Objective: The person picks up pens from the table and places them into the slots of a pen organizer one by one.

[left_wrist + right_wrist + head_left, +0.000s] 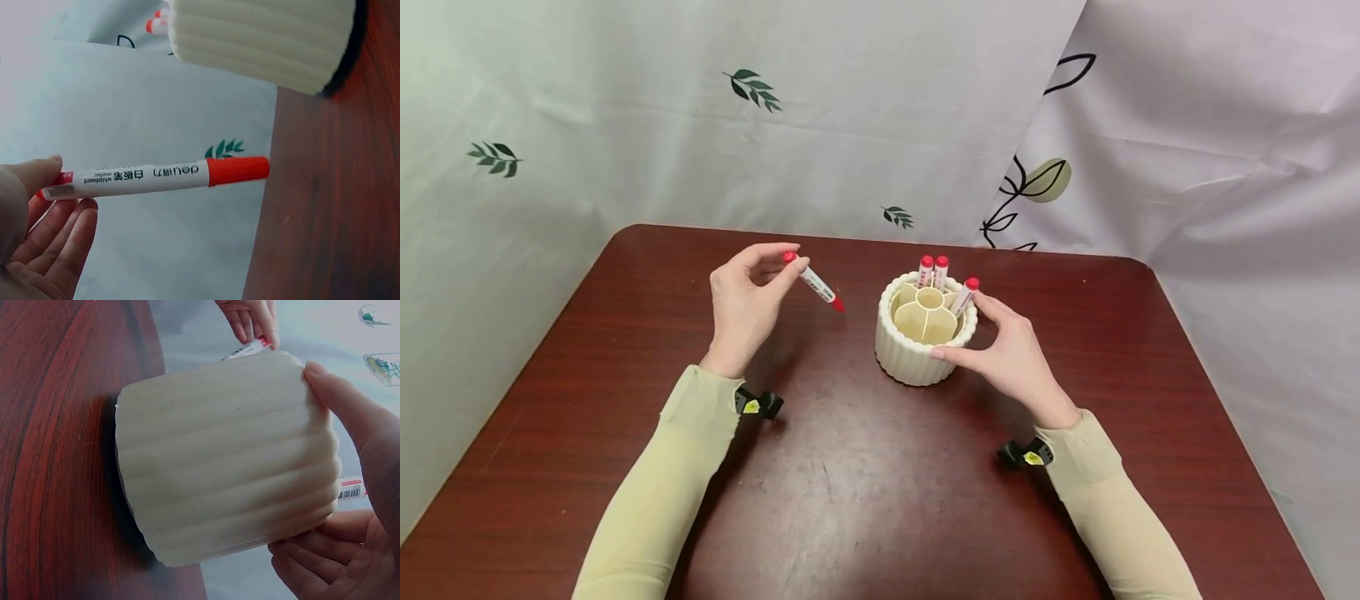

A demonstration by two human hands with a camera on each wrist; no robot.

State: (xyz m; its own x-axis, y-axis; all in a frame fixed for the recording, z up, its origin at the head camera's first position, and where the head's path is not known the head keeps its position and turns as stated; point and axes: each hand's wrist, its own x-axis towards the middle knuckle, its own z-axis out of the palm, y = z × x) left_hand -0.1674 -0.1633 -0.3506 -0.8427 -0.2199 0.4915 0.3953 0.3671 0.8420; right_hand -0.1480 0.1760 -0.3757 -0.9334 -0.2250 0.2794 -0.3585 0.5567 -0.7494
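Note:
Between thumb and fingers, my left hand (747,300) pinches a whiteboard marker (150,178) by its end. The marker has a white barrel and a red cap, which points down and to the right in the head view. It is held to the left of a cream, ribbed pen holder (910,358), apart from it. My right hand (1011,354) grips the holder's right side near the rim, thumb at the front and fingers behind, as the right wrist view shows. Several compartments divide the holder; three red-ended markers (966,293) stand in it along the back and right.
The pen holder stands on a dark red-brown wooden table (850,500). Behind the table hangs a pale curtain (820,158) with leaf prints. Each wrist wears a black strap, the left strap (767,405) and the right strap (1013,455).

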